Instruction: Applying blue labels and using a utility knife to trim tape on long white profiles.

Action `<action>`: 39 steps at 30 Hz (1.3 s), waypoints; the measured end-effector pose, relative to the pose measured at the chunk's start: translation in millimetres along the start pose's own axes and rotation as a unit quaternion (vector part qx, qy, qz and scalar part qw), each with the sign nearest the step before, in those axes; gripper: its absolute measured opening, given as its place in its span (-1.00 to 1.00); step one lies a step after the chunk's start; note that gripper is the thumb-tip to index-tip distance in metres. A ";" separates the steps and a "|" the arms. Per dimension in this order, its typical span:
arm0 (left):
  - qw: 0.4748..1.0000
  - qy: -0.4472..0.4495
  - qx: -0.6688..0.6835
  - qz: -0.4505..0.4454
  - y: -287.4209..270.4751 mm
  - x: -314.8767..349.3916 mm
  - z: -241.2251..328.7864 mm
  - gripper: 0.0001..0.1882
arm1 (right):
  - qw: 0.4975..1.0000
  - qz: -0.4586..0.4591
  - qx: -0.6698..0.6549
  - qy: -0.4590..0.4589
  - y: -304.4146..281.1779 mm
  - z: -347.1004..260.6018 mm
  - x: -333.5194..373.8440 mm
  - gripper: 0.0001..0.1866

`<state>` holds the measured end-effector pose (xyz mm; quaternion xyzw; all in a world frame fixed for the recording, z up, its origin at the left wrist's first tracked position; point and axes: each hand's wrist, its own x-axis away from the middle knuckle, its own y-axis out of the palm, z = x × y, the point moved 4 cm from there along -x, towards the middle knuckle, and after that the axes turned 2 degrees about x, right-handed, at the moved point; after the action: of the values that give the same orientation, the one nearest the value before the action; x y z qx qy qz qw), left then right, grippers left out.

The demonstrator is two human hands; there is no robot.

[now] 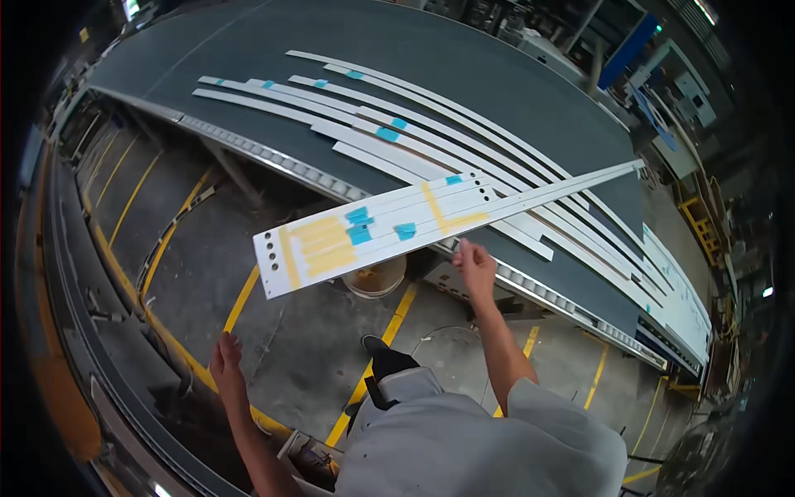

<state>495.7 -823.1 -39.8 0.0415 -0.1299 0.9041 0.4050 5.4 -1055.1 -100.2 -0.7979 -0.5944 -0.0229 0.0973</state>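
Observation:
A long white panel (377,236) lies aslant on the near edge of the dark conveyor table, its left end jutting out over the floor. It bears yellow and blue patches and rows of dark holes near both ends. My right hand (474,265) is just below its near edge, fingers loosely curled and nothing visible in them; whether a fingertip touches the panel I cannot tell. Away from the panel, low on the left, my left hand (226,364) is empty, its fingers stretched out. A long narrow white strip (571,184) extends from the panel's right side.
Several long white strips (414,124), some with blue patches, lie across the dark conveyor table (248,50). A roller rail (273,157) runs along its near edge. Below the panel stands a white bucket (377,280). Behind my left hand is another machine edge (124,398); yellow lines mark the floor.

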 end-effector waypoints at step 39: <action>0.991 -0.035 -0.023 0.129 103.5 -59.5 40.8 -0.55 | 0.907 -0.047 -0.385 0.165 -35.3 -5.5 -106.3 -0.50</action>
<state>457.3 -943.0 -32.0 0.0468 -0.1694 0.9434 0.2811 -58.8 -1146.8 -106.5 -0.7293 -0.5520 -0.3855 -0.1217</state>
